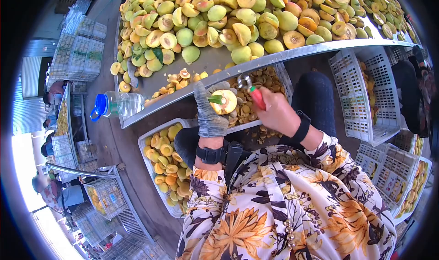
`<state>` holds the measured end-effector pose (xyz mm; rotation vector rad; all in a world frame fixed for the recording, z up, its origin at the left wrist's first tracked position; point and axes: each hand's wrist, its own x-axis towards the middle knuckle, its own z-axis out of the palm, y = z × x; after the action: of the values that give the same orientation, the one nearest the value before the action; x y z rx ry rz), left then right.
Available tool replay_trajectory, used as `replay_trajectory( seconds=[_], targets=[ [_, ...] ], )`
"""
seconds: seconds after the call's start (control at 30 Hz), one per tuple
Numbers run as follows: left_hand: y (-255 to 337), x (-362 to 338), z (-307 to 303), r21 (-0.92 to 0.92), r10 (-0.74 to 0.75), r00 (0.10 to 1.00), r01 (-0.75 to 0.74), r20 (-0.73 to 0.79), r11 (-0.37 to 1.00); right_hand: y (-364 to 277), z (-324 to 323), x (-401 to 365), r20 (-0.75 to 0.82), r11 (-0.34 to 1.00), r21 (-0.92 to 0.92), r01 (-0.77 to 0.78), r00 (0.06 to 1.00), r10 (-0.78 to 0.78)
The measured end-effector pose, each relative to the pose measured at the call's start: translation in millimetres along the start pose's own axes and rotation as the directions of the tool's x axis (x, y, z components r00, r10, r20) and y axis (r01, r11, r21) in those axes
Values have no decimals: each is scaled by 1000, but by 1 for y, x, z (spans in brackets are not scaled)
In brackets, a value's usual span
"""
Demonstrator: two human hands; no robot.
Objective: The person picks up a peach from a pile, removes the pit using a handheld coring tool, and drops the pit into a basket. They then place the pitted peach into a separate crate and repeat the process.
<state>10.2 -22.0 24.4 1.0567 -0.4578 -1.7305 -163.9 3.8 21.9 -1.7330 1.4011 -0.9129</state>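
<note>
My left hand (210, 116), in a grey glove, holds a peach half (224, 102) with its pale cut face showing. Something green, perhaps a leaf or tape, lies across the fruit's left edge. My right hand (279, 113) is bare and wraps round the red and green handle of a pitting tool (257, 96). The tool's looped metal head points up and left, a little apart from the peach half. Below both hands, a crate (287, 84) holds pits and fruit scraps.
A metal table (212, 61) carries a large heap of halved peaches (242, 17). At its left corner lies a water bottle (121, 103) with a blue cap. A crate of peach halves (167, 166) stands left of my knee. More white crates (366, 95) stand right; people work far left.
</note>
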Motion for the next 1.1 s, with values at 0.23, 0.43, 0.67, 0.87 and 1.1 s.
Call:
replay_trajectory(
  seconds=[0.23,0.43,0.67,0.87,1.1],
  targets=[
    [-9,-3,13,0,182,983,-182,34,983,-13,17,-17,102,999,2,54,993,-54],
    [-27,3,19,283,502,865,-476,-22,832,-19,26,-23,104,995,57,-87,991,80],
    [-7,9,-1,75,46,994,-53,95,996,-16,27,-26,186,996,83,-31,982,15],
    [6,12,-6,93,-330,924,318,191,944,-3,33,-24,274,1000,17,21,961,-25],
    [-15,1,-7,75,116,993,-117,23,990,-1,33,-18,244,990,129,51,966,-82]
  ],
)
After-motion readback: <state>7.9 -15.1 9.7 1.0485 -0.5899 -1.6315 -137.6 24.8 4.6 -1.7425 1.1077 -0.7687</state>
